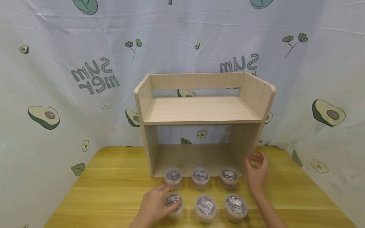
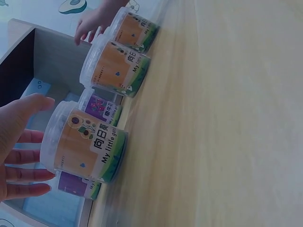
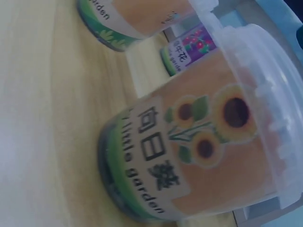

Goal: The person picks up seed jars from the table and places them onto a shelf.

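Observation:
Clear plastic tubs with lids stand in two rows of three before a wooden shelf unit (image 1: pixel 202 109). My left hand (image 1: pixel 156 202) is at the front-left tub (image 1: pixel 174 199), which carries an orange sunflower label in the left wrist view; thumb and fingers are spread apart around its lid, not closed on it. Behind it stands the back-left tub (image 1: pixel 173 175), with a purple label. My right hand (image 1: pixel 257 172) is beside the shelf's right side panel, fingers loosely bent and holding nothing; contact with the panel cannot be told. The front-right tub (image 1: pixel 236 207) is nearest my right forearm.
The front-middle tub (image 1: pixel 205 207), back-middle tub (image 1: pixel 200 177) and back-right tub (image 1: pixel 229 177) stand on the yellow wood-grain table (image 1: pixel 114 190). The back row is close to the shelf's front edge. A printed cloth (image 1: pixel 182 41) hangs behind and at both sides.

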The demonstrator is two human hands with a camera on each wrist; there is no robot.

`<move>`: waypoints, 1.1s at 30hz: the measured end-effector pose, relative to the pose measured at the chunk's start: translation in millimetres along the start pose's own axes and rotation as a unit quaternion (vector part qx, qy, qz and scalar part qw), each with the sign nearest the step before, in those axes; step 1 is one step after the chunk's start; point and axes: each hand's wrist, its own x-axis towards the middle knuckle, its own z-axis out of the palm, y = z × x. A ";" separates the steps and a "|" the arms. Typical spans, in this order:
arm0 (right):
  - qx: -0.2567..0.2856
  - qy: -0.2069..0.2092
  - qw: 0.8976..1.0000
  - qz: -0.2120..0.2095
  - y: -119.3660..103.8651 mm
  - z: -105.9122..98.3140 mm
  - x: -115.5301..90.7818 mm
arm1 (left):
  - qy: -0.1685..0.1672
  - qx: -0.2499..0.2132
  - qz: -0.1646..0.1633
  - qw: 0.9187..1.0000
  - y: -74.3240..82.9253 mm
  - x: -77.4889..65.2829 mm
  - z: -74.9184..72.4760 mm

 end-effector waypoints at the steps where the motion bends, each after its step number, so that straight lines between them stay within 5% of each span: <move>1: -0.007 0.001 1.000 0.002 -0.2 0.3 1.6 | -0.002 0.004 0.000 1.000 -0.1 -0.5 0.3; 23: -0.030 -0.057 0.996 0.068 2.7 1.5 19.2 | -0.032 -0.001 -0.013 0.999 4.9 -1.5 1.6; 33: 0.059 -0.104 0.973 0.195 6.6 0.2 31.1 | -0.078 -0.009 -0.034 0.996 7.3 1.8 0.4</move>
